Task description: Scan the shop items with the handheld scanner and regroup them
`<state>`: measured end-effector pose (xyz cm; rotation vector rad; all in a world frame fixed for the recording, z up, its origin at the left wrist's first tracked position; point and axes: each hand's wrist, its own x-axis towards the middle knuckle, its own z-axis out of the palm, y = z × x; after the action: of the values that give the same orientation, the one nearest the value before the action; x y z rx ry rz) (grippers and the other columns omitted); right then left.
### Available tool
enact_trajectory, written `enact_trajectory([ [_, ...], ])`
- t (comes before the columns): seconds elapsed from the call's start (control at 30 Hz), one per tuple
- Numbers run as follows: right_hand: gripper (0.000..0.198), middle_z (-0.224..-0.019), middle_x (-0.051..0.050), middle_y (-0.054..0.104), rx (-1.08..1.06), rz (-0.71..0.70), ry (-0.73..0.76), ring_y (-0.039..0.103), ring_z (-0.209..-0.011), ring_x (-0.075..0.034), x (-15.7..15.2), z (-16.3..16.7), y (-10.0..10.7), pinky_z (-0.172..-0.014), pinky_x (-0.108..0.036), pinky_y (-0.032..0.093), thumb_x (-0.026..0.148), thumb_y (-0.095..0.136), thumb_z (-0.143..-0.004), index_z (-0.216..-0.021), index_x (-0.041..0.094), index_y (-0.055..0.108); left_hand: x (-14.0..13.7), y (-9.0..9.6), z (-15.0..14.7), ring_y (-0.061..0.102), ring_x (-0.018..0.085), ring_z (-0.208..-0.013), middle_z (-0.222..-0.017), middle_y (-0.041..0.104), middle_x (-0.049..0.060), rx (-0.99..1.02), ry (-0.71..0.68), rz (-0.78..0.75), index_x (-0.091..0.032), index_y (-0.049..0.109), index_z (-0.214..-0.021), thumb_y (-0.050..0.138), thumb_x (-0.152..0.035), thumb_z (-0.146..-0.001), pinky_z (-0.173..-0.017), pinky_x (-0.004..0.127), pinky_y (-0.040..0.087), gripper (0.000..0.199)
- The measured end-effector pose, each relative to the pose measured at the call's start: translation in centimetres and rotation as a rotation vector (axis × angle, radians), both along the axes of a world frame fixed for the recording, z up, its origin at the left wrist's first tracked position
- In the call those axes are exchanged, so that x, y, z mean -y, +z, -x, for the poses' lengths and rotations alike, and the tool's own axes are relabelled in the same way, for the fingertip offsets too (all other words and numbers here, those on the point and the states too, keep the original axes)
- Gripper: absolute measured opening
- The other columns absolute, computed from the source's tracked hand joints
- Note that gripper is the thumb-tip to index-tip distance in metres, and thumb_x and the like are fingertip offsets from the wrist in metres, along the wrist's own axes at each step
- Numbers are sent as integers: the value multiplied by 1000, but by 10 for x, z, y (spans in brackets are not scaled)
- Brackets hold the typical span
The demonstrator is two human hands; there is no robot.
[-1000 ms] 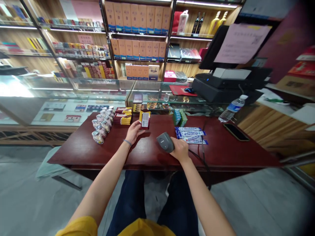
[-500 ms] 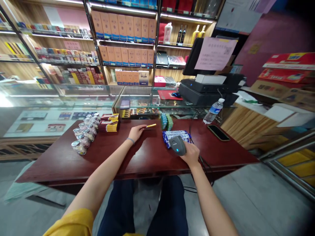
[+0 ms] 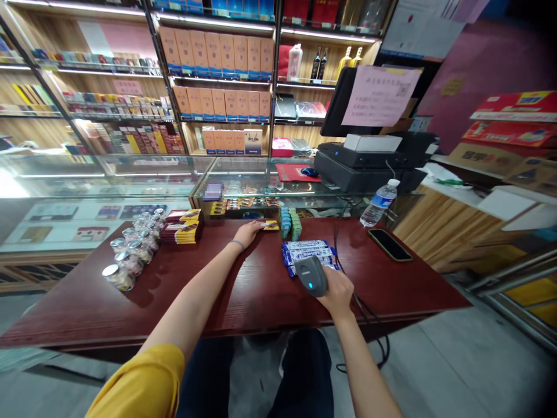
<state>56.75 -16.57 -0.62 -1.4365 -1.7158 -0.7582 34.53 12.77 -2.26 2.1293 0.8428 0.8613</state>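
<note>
My left hand (image 3: 247, 234) reaches across the dark red tabletop, its fingers closed on the near end of a flat yellow and dark red packet (image 3: 271, 225). The packet lies at or very close to the table's surface; the fingertips are partly hidden. In my right hand (image 3: 338, 288) is a dark grey barcode scanner (image 3: 311, 276) with a blue light, held above the table edge. Just beyond it lie several blue and white packets (image 3: 307, 251) side by side. Green and blue small packs (image 3: 290, 223) stand in two rows between the yellow packet and the blue ones.
At the left are stacked dark red and yellow packets (image 3: 181, 227) and rows of lidded jars (image 3: 126, 270). A phone (image 3: 390, 244), a water bottle (image 3: 379, 203) and a black cable (image 3: 342, 261) are at the right. A glass counter (image 3: 169, 180) and a monitor (image 3: 339, 107) stand behind.
The yellow packet has gone from a raised, edge-on pose to lying flat, with my left hand still on it. My right hand keeps the scanner in nearly the same place. The view has shifted slightly.
</note>
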Motion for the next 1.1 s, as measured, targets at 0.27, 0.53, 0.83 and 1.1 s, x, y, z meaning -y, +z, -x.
enact_trajectory([
  [0.27, 34, -84, -6, 68, 3, 16, -29, 62, -72, -19, -2, 1, 1, -69, -30, 43, 28, 54, -80, -113, 18, 55, -10, -11, -4, 52, 24, -128, -119, 68, 1, 1, -51, -11, -33, 73, -105, 61, -10, -73, -115, 38, 31, 42],
  [0.53, 36, -85, -7, 68, 21, 26, -37, 63, -74, -20, -3, -1, -2, -70, -31, 45, 31, 55, -80, -114, 17, 56, 5, 1, -1, 50, 24, -128, -128, 63, 3, 29, -43, -55, -30, 70, -112, 58, -7, -73, -115, 40, 30, 46],
  [0.83, 30, -84, -9, 69, 48, 18, -59, 62, -72, -20, -6, 12, -7, -69, -32, 45, 30, 56, -80, -106, 16, 61, 56, 18, 80, 57, 25, -110, -112, 67, 6, 119, 144, -143, -26, 69, -112, 56, -14, -81, -109, 43, 36, 36],
  [1.1, 27, -78, -6, 67, 64, -7, 97, 61, -69, -18, -33, 83, 6, -67, -30, 43, 28, 54, -81, -104, 15, 60, 63, 29, 197, 46, 28, -124, -123, 58, 11, 57, 482, -314, -23, 66, -113, 50, -15, -84, -113, 46, 29, 34],
])
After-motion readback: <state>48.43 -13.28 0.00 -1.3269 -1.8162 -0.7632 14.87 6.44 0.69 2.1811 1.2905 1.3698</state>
